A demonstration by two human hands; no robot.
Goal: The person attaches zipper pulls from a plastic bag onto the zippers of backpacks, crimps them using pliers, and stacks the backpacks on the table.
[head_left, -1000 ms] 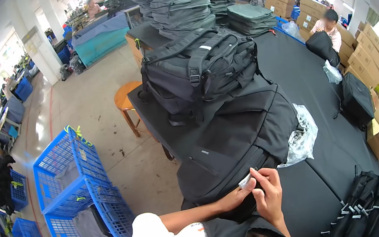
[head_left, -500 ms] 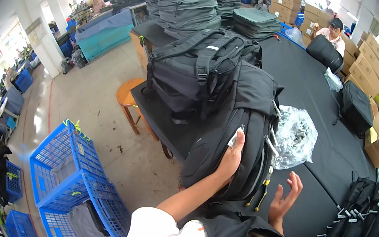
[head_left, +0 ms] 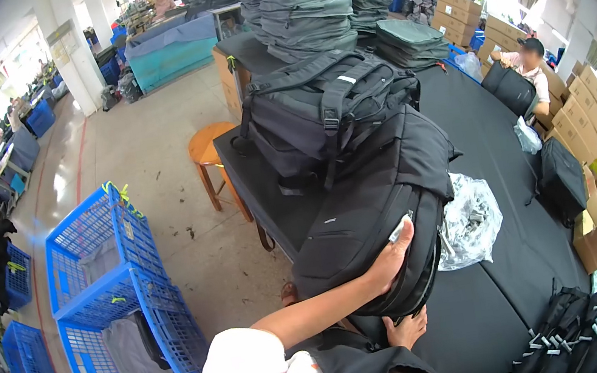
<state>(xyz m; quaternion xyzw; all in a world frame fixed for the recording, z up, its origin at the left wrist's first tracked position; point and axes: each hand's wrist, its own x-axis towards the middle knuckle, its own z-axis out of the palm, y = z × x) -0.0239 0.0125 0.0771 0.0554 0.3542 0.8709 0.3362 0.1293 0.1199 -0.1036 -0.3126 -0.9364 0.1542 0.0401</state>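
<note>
A large black backpack [head_left: 364,215] lies tilted on the black-topped table in front of me. My left hand [head_left: 391,259] reaches across and grips its side panel, the thumb by a small white tab [head_left: 399,229] along the zipper edge. At the near lower end, my right hand [head_left: 408,329] holds the backpack's bottom edge, some fingers hidden beneath it. Just behind sits another black backpack [head_left: 333,109] with its straps and buckle facing up. A clear plastic bag [head_left: 471,219] of small metallic-looking parts rests against the right side of the near backpack.
Blue crates [head_left: 107,320] stand on the floor at left, near a wooden stool [head_left: 213,143]. Stacked dark bags [head_left: 304,10] rise at the back. Black pieces with white-tipped ends [head_left: 571,331] lie at lower right. A co-worker [head_left: 532,69] handles a black bag beside cardboard boxes [head_left: 584,104].
My right hand has moved from open in the air onto the backpack's bottom edge. The near backpack has shifted slightly, with my left hand still on its side. Yellow-tipped cords are now out of sight.
</note>
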